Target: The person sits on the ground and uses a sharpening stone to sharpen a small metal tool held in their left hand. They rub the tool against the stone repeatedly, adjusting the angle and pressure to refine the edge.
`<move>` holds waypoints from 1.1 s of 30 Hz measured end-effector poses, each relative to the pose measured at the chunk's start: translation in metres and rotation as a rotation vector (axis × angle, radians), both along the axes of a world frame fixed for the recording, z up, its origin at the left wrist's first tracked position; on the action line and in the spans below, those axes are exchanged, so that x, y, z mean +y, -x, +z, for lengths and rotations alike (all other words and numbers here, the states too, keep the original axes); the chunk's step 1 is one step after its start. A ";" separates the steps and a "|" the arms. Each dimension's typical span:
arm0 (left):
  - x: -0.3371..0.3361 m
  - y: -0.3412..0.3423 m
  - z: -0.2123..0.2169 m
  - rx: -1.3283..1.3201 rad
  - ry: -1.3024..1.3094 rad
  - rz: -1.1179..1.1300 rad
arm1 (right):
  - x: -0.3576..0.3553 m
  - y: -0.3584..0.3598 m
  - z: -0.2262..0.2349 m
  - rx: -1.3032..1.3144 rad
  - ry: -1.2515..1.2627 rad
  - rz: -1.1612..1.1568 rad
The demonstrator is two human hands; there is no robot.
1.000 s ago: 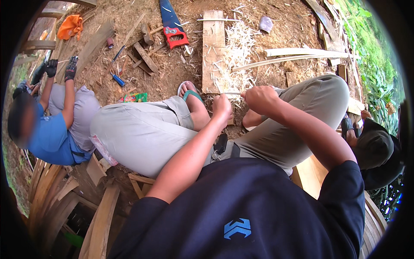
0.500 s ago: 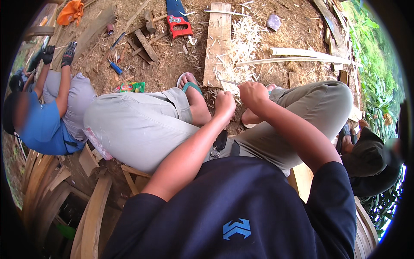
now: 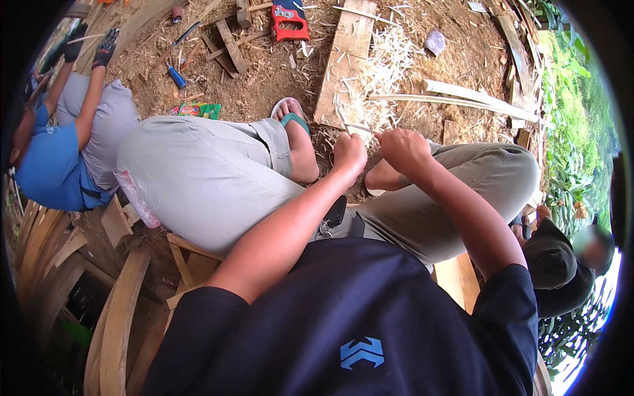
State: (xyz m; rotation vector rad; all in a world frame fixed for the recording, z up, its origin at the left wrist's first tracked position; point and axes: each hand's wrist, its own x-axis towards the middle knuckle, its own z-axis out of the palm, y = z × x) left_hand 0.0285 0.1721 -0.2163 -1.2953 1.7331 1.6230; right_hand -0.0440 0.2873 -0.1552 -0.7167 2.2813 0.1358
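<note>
My right hand [image 3: 404, 150] is closed around the end of a slim, greyish, knife-like tool [image 3: 362, 128], whose narrow length points left across the gap between my hands. Just left of it, my left hand [image 3: 350, 155] is curled with its thumb side up. A thin pale wood sliver [image 3: 345, 127] seems to stick out of its grip; the rest is hidden by the fingers. Both hands are above the ground between my knees. Beyond them, a flat wooden board [image 3: 343, 59] lies beside a heap of pale shavings [image 3: 389, 66].
A red-handled saw [image 3: 290, 23], wood offcuts [image 3: 231, 49], a blue-handled tool [image 3: 176, 77] and a green packet [image 3: 205, 110] lie on the ground. Long pale strips [image 3: 462, 96] are at right. A gloved person in blue [image 3: 63, 165] sits left; another person [image 3: 555, 257] is at right.
The view has tilted, so the ground things sit higher in it. My right hand has drawn slightly right, away from my left, with the tool still in it.
</note>
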 end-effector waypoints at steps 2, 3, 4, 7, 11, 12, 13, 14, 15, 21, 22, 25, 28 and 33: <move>0.003 -0.003 -0.009 0.025 0.022 -0.003 | 0.000 -0.003 -0.015 0.034 -0.013 -0.025; 0.005 -0.004 -0.013 0.023 0.027 -0.003 | 0.001 -0.004 -0.023 0.051 -0.019 -0.040; 0.004 -0.004 -0.013 0.017 0.036 -0.002 | -0.005 -0.002 -0.020 0.012 -0.014 -0.038; 0.003 -0.003 -0.011 -0.003 0.015 0.020 | -0.003 0.000 -0.027 -0.003 0.003 -0.054; 0.000 -0.005 -0.022 -0.008 -0.022 -0.039 | -0.010 -0.014 -0.028 0.092 -0.043 -0.034; 0.002 -0.007 -0.028 -0.004 -0.017 -0.042 | -0.011 -0.017 -0.030 0.107 -0.056 -0.035; 0.002 -0.006 -0.024 -0.005 -0.009 -0.036 | -0.014 -0.019 -0.028 0.123 -0.069 -0.038; 0.002 -0.004 -0.021 -0.005 0.000 -0.027 | -0.015 -0.018 -0.025 0.103 -0.085 -0.031; 0.002 -0.002 -0.018 -0.006 0.009 -0.018 | -0.020 -0.018 -0.024 0.107 -0.109 -0.040; 0.005 0.001 -0.012 0.028 0.064 0.001 | -0.025 0.002 -0.070 -0.025 -0.259 0.002; 0.001 0.002 0.000 0.022 0.025 0.023 | -0.021 -0.002 -0.072 -0.016 -0.203 -0.070; -0.008 0.007 0.021 -0.045 -0.150 0.112 | 0.009 -0.001 -0.072 -0.004 -0.208 -0.130; -0.003 0.003 0.003 0.016 -0.068 0.054 | 0.010 0.010 -0.039 0.053 -0.164 -0.245; 0.003 -0.001 -0.020 0.028 -0.018 -0.029 | -0.004 0.020 0.009 0.010 -0.038 -0.253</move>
